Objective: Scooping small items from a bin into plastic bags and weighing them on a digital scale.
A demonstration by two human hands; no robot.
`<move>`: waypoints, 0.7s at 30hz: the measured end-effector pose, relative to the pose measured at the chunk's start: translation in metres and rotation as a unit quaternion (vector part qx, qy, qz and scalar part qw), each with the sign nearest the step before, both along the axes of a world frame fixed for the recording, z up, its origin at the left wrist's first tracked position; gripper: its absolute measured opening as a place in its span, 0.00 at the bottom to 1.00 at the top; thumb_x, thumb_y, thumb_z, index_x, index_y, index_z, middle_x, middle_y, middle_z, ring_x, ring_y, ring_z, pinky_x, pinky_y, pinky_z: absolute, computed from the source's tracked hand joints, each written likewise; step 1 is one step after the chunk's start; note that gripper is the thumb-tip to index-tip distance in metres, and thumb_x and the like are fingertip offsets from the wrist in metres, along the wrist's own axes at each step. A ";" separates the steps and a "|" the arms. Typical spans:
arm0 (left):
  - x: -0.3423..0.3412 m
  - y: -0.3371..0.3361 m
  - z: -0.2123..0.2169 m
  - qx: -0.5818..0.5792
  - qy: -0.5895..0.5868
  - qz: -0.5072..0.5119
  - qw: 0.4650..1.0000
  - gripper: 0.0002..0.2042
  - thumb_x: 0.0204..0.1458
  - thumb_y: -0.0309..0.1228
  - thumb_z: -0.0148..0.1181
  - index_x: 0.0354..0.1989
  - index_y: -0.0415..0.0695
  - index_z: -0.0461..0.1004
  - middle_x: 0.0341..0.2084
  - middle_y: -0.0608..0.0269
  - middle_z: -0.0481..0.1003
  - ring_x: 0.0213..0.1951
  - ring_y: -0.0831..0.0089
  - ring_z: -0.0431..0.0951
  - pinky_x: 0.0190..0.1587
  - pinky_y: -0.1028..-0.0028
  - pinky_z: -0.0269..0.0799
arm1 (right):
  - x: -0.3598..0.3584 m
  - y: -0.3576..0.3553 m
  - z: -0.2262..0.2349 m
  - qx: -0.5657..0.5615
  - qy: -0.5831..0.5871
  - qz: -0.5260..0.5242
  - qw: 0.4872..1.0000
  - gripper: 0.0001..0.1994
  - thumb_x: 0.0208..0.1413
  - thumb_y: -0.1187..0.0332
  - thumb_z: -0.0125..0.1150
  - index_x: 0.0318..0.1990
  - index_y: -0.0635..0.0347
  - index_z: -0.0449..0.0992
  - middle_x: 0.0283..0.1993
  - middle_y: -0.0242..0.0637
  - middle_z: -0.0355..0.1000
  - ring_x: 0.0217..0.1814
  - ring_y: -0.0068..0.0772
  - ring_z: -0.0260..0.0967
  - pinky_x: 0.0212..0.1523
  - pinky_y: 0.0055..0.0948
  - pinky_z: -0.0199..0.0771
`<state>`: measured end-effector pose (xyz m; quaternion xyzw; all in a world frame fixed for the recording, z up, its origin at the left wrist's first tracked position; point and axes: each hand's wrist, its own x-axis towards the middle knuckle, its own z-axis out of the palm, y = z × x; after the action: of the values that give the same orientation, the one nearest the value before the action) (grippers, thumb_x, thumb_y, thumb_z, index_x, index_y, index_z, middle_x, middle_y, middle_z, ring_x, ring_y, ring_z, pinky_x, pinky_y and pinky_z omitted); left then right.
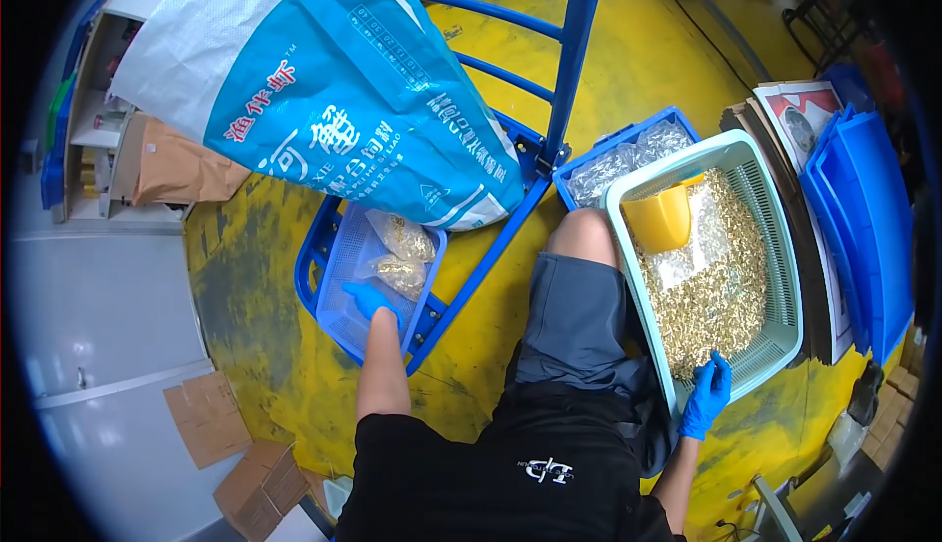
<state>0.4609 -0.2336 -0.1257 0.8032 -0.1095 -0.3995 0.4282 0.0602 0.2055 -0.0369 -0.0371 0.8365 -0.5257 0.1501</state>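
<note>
My left hand (pixel 372 301), in a blue glove, rests inside a blue perforated crate (pixel 343 316) on the floor, beside two clear bags of small gold-coloured parts (pixel 402 253); whether it grips anything is unclear. My right hand (pixel 708 393), also gloved in blue, reaches into the near end of a pale green basket (pixel 785 248) filled with loose small brass-coloured parts (pixel 711 292). A yellow scoop (pixel 659 216) and a clear plastic bag (pixel 687 258) lie on the parts at the basket's far end.
A large blue-and-white woven sack (pixel 324 81) leans on a blue metal cart frame (pixel 569 61). A second blue crate with clear bags (pixel 628 154) sits behind the basket. Stacked blue lids (pixel 863 218) stand at right, flat cardboard (pixel 235 444) at lower left, yellow floor all round.
</note>
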 end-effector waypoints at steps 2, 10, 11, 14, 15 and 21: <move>-0.011 0.006 -0.003 -0.054 0.105 -0.069 0.991 0.42 0.46 0.69 0.30 0.58 0.44 0.56 0.57 0.54 0.57 0.57 0.60 0.59 0.60 0.62 0.50 | 0.001 -0.001 0.003 0.002 -0.008 0.004 1.000 0.11 0.58 0.71 0.49 0.47 0.62 0.70 0.29 0.28 0.64 0.29 0.17 0.59 0.32 0.18 0.64; -0.048 0.013 0.029 -0.048 0.220 -0.154 0.962 0.46 0.44 0.70 0.30 0.65 0.48 0.43 0.64 0.57 0.45 0.64 0.58 0.47 0.63 0.59 0.42 | -0.001 0.001 0.004 -0.008 -0.012 -0.007 1.000 0.12 0.58 0.70 0.49 0.47 0.62 0.70 0.28 0.27 0.64 0.29 0.17 0.61 0.31 0.18 0.65; -0.052 0.014 0.033 -0.055 0.191 -0.119 0.973 0.46 0.44 0.71 0.31 0.65 0.47 0.43 0.64 0.57 0.45 0.64 0.59 0.47 0.63 0.60 0.42 | -0.006 0.004 0.003 -0.009 -0.017 -0.012 1.000 0.12 0.58 0.70 0.49 0.47 0.62 0.70 0.28 0.27 0.65 0.29 0.17 0.62 0.31 0.18 0.65; -0.014 0.014 0.018 -0.105 0.063 -0.053 0.991 0.44 0.47 0.68 0.33 0.64 0.43 0.47 0.63 0.55 0.49 0.62 0.59 0.51 0.62 0.63 0.45 | -0.032 -0.014 0.010 -0.062 -0.075 -0.062 0.993 0.11 0.57 0.67 0.51 0.45 0.59 0.72 0.30 0.26 0.67 0.27 0.15 0.62 0.25 0.16 0.62; -0.021 0.020 0.023 -0.156 0.029 -0.055 0.986 0.42 0.49 0.64 0.34 0.63 0.40 0.49 0.62 0.54 0.51 0.61 0.59 0.53 0.61 0.63 0.47 | -0.041 -0.027 0.017 -0.043 -0.065 -0.065 0.995 0.10 0.56 0.63 0.53 0.41 0.57 0.72 0.31 0.26 0.67 0.28 0.16 0.65 0.24 0.14 0.61; -0.094 0.044 0.101 -0.269 -0.323 -0.223 0.879 0.27 0.56 0.44 0.47 0.56 0.33 0.58 0.53 0.47 0.62 0.53 0.56 0.63 0.56 0.62 0.57 | -0.089 -0.130 0.059 -0.056 -0.105 -0.016 0.993 0.21 0.51 0.53 0.57 0.45 0.58 0.70 0.32 0.34 0.70 0.28 0.17 0.63 0.24 0.16 0.61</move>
<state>0.3666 -0.1895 -0.0250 0.6961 -0.5215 -0.1578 0.4675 -0.0289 0.0755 0.0217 0.0236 0.7857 -0.5752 0.2265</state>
